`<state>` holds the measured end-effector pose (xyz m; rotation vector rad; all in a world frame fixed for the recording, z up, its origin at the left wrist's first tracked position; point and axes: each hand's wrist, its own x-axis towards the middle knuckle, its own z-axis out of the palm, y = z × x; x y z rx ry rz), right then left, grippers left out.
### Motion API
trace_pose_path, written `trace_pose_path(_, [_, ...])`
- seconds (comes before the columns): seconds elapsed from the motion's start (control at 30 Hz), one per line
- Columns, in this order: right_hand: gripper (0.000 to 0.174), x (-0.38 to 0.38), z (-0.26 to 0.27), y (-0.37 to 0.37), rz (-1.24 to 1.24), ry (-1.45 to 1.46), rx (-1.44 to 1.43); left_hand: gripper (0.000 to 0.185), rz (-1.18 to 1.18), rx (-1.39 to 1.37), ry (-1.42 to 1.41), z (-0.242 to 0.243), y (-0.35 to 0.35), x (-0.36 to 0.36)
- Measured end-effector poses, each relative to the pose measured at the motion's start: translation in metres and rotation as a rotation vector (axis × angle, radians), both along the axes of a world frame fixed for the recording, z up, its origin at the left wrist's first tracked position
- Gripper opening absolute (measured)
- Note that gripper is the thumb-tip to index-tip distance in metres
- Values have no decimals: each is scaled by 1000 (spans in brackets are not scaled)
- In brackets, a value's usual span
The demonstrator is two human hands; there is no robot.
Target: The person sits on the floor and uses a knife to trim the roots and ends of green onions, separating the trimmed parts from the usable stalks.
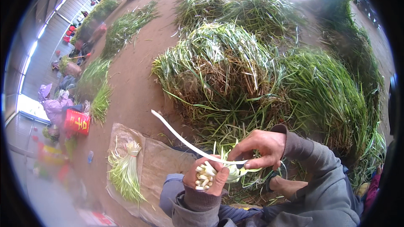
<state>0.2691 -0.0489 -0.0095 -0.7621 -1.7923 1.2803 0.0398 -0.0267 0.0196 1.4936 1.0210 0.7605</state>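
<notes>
My left hand is wrapped around a small bunch of leek-like stalks, their pale ends level and facing the camera. Green leaves of the bunch come out on the hand's far side. Between thumb and fingers, my right hand pinches one end of a long white stalk. That stalk passes over the left hand and curves up to the left, its other end free. A large heap of uncleaned leek-like greens with brown roots lies in front of me. Left of my knees, a tied bundle rests on a brown sheet.
More piles of greens stand to the right and at the back. Loose leaves litter the ground before me. On the left, a person in a purple hat sits near a red bag bearing writing. Part of the view is blurred.
</notes>
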Motion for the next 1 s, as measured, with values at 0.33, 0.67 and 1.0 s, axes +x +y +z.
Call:
trace_pose_path(0.33, [15,77,-65,15,-673,-179,-319,39,321,-26,-277,-6,7,-11])
trace_pose_path(0.67, [17,63,-46,1,-409,-165,-112,66,248,83,-112,-10,11,-2])
trace_pose_path(1.0, [26,57,-36,-1,-79,-286,-53,52,340,48,-233,2,2,-18])
